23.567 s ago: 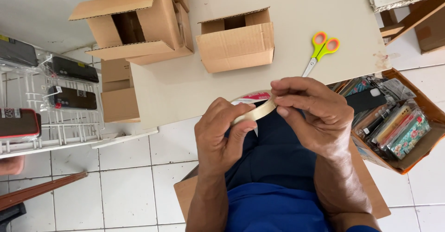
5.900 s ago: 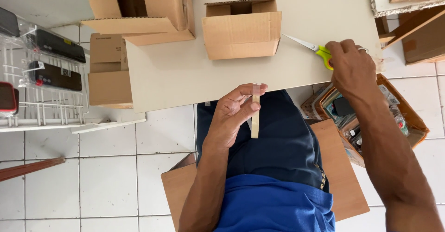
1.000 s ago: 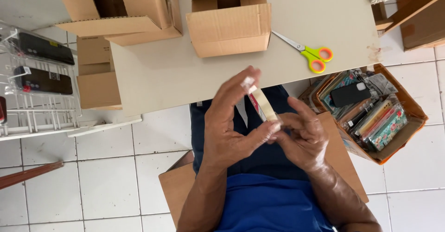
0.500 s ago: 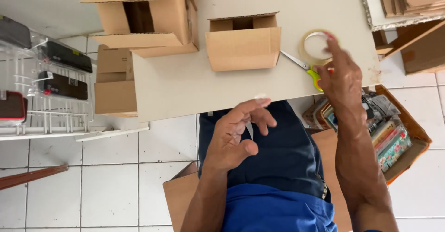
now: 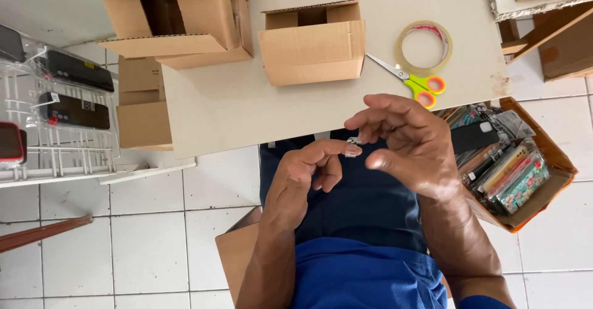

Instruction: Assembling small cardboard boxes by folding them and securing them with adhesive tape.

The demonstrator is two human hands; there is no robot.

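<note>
1. The left hand (image 5: 302, 176) and right hand (image 5: 411, 142) meet over the lap; their fingertips pinch a tiny bit of tape (image 5: 353, 146) between them.
2. The tape looks light, thin and sticky; it may curl, so hold its very edge.
3. The tape roll (image 5: 424, 47) lies beside the scissors (image 5: 411, 80) on the table (image 5: 235, 108).

both hands (image 5: 364, 154) pinch a small tape piece (image 5: 353, 140).
</note>
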